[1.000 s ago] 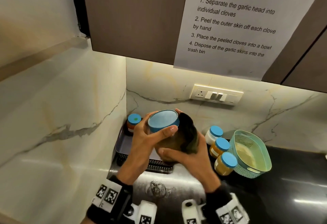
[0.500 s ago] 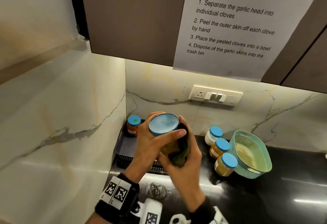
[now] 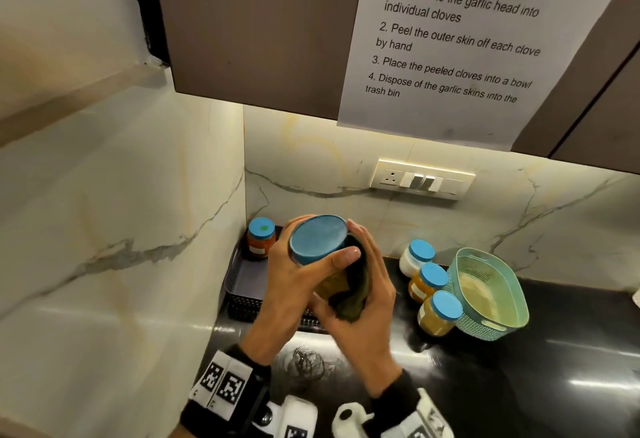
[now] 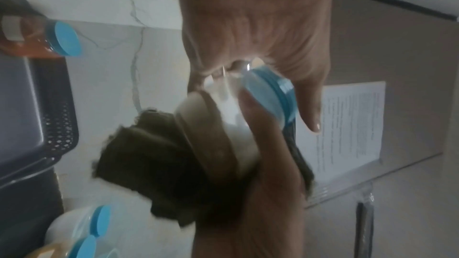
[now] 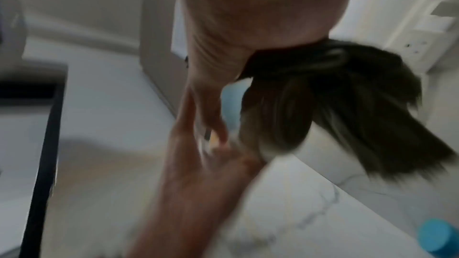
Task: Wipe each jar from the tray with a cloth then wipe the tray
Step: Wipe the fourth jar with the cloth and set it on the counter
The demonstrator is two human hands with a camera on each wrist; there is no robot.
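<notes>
My left hand [image 3: 304, 264] grips a blue-lidded jar [image 3: 318, 239] by its lid end, held in the air above the grey tray [image 3: 242, 285]. My right hand [image 3: 360, 295] wraps a dark green cloth [image 3: 349, 299] around the jar's lower body. In the left wrist view the jar [image 4: 223, 125] shows a pale label, with the cloth [image 4: 154, 160] bunched below it. The right wrist view is blurred; the cloth [image 5: 335, 95] hangs from my palm. One orange jar with a blue lid [image 3: 260, 238] stands in the tray's far left corner.
Three blue-lidded jars [image 3: 433, 285] stand in a row on the black counter right of the tray, beside a teal basket [image 3: 491, 295]. Marble walls close the left and back. A cabinet with a paper sheet [image 3: 450, 39] hangs overhead.
My right hand with the cloth has slid round the jar's body, from beside it to cupping it from below. The jar stays in my left hand at about the same height.
</notes>
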